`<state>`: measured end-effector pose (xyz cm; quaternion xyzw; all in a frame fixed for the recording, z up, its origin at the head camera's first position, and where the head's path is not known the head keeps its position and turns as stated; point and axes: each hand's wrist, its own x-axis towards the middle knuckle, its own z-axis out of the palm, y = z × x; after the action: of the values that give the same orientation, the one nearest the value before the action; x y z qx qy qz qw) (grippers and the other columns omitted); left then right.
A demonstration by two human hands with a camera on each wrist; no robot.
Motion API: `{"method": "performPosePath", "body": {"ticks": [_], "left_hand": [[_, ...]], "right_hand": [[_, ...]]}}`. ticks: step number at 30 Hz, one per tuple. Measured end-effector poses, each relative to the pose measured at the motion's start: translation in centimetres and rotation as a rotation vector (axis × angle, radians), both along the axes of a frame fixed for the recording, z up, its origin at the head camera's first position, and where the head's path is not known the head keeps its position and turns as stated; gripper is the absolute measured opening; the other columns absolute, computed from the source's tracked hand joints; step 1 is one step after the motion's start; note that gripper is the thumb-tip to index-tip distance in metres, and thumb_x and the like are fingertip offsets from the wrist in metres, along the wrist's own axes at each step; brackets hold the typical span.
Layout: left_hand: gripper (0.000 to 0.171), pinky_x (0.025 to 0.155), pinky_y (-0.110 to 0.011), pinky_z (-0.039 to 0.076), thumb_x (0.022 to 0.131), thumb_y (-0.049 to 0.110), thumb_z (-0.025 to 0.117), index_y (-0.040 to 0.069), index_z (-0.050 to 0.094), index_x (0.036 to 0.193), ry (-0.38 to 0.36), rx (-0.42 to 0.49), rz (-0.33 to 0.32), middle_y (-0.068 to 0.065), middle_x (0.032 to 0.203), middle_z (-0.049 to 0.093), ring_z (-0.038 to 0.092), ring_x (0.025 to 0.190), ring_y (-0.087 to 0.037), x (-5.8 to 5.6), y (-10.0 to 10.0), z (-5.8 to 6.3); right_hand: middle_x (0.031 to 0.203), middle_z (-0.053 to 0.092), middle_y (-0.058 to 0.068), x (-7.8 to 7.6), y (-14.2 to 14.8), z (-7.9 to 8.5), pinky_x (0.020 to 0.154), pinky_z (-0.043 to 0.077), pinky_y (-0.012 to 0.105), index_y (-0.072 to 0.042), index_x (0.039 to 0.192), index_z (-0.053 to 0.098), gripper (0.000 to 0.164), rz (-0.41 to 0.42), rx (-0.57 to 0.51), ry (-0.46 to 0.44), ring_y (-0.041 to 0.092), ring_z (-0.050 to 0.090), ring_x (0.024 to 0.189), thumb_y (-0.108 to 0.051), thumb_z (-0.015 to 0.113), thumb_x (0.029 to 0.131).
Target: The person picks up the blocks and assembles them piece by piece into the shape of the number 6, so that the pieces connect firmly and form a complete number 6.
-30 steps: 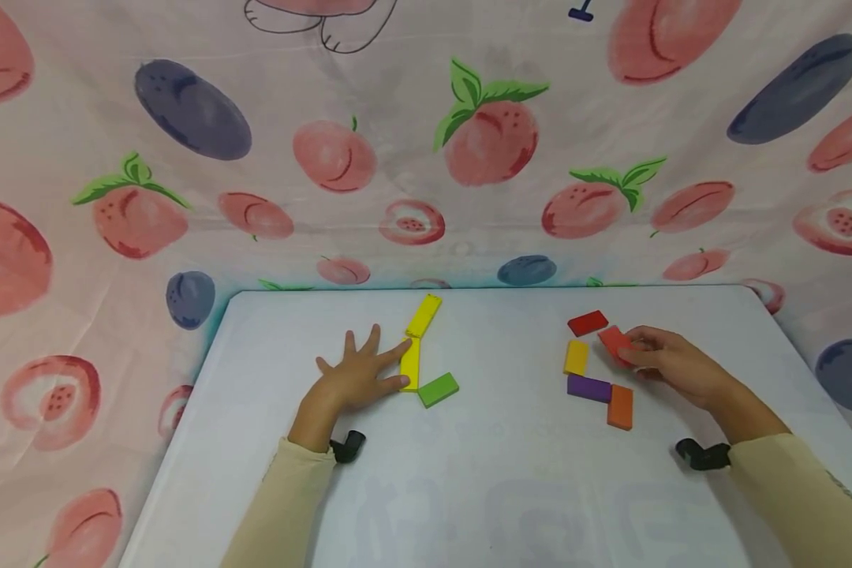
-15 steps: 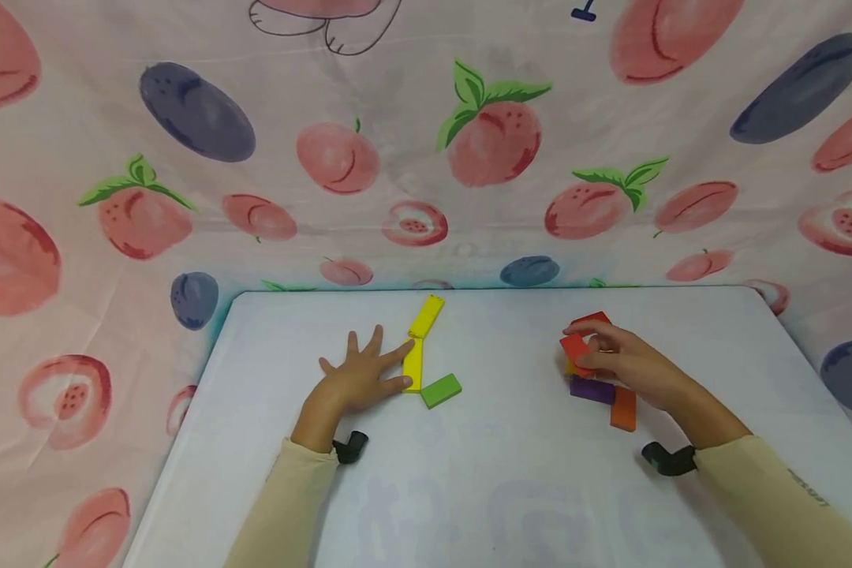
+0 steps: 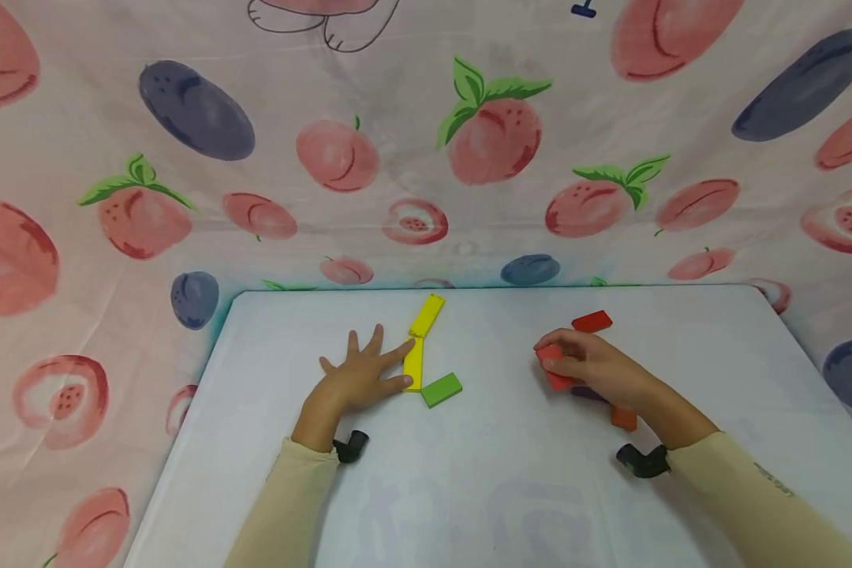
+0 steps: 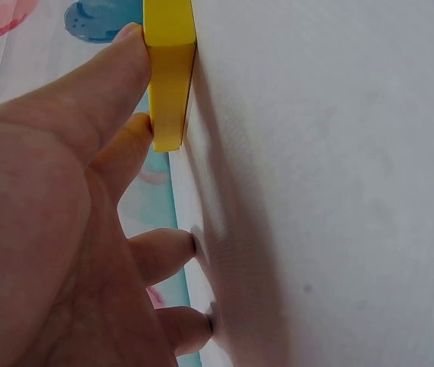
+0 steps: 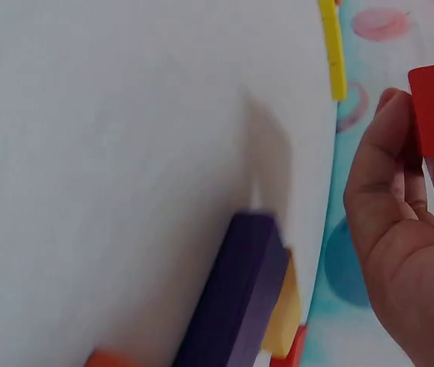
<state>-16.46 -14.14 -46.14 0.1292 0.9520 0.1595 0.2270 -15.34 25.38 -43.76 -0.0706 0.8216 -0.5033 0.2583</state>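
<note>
My left hand (image 3: 358, 383) lies with fingers spread at the left. Its thumb and index fingertip touch the side of a yellow block (image 3: 414, 364); a second yellow block (image 3: 427, 315) stands end to end beyond it. A green block (image 3: 442, 390) sits at the near end. My right hand (image 3: 603, 369) pinches a red block (image 3: 554, 369) between thumb and fingers, above the table, left of the right-hand blocks. Under that hand, a purple block (image 3: 588, 392) and an orange block (image 3: 623, 417) show partly. An orange-yellow block (image 5: 282, 310) is hidden from the head view.
A darker red block (image 3: 592, 321) lies behind the right hand. The white table (image 3: 468, 473) has a back edge meeting a fruit-print cloth (image 3: 412, 102). White surface lies between the two block groups. A black wrist camera (image 3: 642, 461) sits by the right sleeve.
My right hand has carried the red block leftward, from right of the orange-yellow block, over it, to its left side. The left hand and its blocks have stayed put.
</note>
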Motion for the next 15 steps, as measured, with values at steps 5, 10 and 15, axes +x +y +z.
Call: {"method": "performPosePath", "body": {"ticks": [5, 10, 15], "left_hand": [[0.068, 0.1, -0.092, -0.001, 0.096, 0.062, 0.058, 0.051, 0.028, 0.157, -0.006, 0.004, 0.003, -0.011, 0.174, 0.002, -0.01, 0.155, -0.053, -0.1, 0.0, -0.1], [0.068, 0.1, -0.092, -0.001, 0.096, 0.062, 0.058, 0.052, 0.028, 0.157, -0.004, -0.002, 0.005, -0.01, 0.174, 0.002, -0.01, 0.155, -0.052, -0.1, 0.0, -0.2], [0.069, 0.1, -0.092, -0.002, 0.096, 0.061, 0.058, 0.052, 0.028, 0.157, -0.004, 0.011, 0.01, -0.01, 0.174, 0.002, -0.011, 0.155, -0.052, -0.1, -0.1, -0.3]], "right_hand": [[0.134, 0.055, 0.012, 0.0, -1.4, 0.1, 0.087, 0.056, 0.034, -0.014, 0.14, 0.055, 0.053, 0.013, 0.021, 0.009, 0.029, 0.059, 0.111, -0.043, 0.068, 0.097], [0.13, 0.061, 0.012, -0.2, -2.7, -0.4, 0.087, 0.058, 0.032, -0.012, 0.139, 0.055, 0.054, 0.025, -0.003, 0.005, 0.028, 0.062, 0.111, -0.042, 0.07, 0.096], [0.134, 0.058, 0.007, -0.3, -3.7, -0.9, 0.09, 0.057, 0.032, -0.018, 0.137, 0.059, 0.051, 0.025, 0.009, 0.014, 0.029, 0.054, 0.124, -0.044, 0.071, 0.095]]}}
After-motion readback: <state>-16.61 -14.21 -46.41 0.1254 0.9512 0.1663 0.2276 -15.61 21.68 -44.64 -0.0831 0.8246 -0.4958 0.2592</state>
